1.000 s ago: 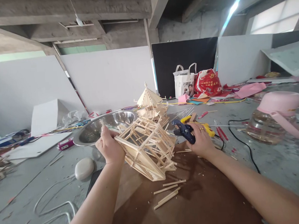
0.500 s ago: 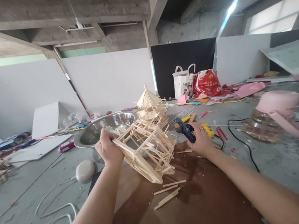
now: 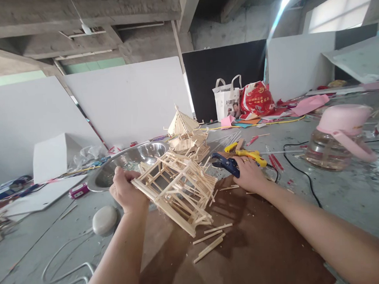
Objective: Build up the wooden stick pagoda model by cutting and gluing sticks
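"What do your hands have?"
"Your left hand (image 3: 128,190), fingers curled, grips a corner of the pale, open wooden-stick framework (image 3: 173,186), tilted over the far-left part of the flat brown mat (image 3: 250,240)."
"And your right?"
"Your right hand (image 3: 250,173) is wrapped around the dark blue plier-like tool (image 3: 231,167) at the mat's far edge; short, thin pale sticks (image 3: 209,248) lie loose on the mat"

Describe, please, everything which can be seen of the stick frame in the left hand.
The stick frame is an open, box-like lattice of pale, wood-looking sticks, with stick ends jutting out at the right. It is tilted, its near corner low, over the brown surface. The left hand grips its left corner. Whether it touches the roofed model behind is unclear.
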Action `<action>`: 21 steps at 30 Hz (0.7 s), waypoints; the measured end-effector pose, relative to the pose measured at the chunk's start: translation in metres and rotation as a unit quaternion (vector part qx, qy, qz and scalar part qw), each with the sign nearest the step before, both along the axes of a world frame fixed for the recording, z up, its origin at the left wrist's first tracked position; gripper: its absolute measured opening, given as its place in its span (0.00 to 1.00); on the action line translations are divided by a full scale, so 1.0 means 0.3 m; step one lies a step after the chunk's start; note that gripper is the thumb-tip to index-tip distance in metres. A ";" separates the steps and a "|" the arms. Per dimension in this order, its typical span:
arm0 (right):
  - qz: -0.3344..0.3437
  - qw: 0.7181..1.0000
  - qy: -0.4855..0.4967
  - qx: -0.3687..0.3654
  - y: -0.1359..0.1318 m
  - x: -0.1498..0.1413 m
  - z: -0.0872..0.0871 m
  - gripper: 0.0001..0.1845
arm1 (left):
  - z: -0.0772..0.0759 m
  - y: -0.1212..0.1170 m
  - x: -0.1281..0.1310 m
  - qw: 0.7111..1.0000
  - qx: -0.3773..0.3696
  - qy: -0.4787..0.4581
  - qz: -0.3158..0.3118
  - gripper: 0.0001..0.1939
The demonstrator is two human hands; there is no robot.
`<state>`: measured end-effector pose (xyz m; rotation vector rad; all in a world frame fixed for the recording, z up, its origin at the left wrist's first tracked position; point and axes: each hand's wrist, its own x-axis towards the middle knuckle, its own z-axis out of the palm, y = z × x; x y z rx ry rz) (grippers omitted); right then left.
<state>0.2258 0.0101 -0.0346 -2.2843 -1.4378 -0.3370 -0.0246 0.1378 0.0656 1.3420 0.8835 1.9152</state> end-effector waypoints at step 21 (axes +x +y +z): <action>0.021 0.990 0.045 -0.130 0.001 0.022 -0.020 0.43 | 0.019 -0.040 -0.072 0.992 -0.088 0.059 0.065 0.13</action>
